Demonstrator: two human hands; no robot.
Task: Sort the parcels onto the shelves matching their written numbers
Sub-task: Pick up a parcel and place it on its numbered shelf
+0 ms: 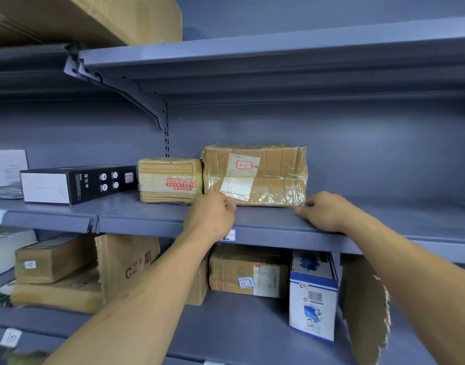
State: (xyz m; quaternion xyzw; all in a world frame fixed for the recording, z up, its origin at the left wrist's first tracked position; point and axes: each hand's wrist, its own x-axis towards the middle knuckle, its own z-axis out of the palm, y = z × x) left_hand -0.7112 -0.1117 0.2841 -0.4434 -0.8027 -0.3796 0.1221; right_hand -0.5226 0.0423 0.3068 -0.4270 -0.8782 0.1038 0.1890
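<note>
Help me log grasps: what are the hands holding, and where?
The taped parcel: left hand pinches its lower-left front corner, right hand its lower-right corner.

On the shelf (384, 214), small parcel (170, 180) touches large parcel (255, 175).

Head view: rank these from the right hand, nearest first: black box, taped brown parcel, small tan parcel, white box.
1. Taped brown parcel: mid-shelf, its lower right corner at the right hand.
2. Small tan parcel: just left of it.
3. Black box: further left.
4. White box: far left edge.
</note>
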